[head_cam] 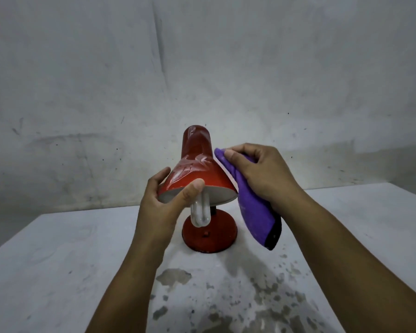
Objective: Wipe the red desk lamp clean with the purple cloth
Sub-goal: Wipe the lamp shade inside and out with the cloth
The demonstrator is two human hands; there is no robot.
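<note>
The wiping looks to be underway but far from finished: the red desk lamp (197, 179) stands near the middle of the pale desk (58, 260), its shade (197, 169) tilted toward the camera, and pale dusty smears show across the shade's upper face and neck, so that surface seems not yet cleaned. The left hand (163, 203) grasps the shade's rim at about 8 o'clock, thumb on top and fingers curled under the white inner lip, steadying it. The right hand (257, 174) clutches the purple cloth (252, 212) and presses it against the shade's flank at about 3 o'clock; the cloth hangs below the hand in a folded tongue with a dark corner at its tip. A white U-shaped bulb (199, 212) pokes out of the shade toward 6 o'clock. The round red base (209, 234) sits flat on the desk, looks scuffed and dull, and seems untouched so far, as does the stem, mostly hidden behind the bulb. The desk itself is blotched with dark patches nearer the camera.
</note>
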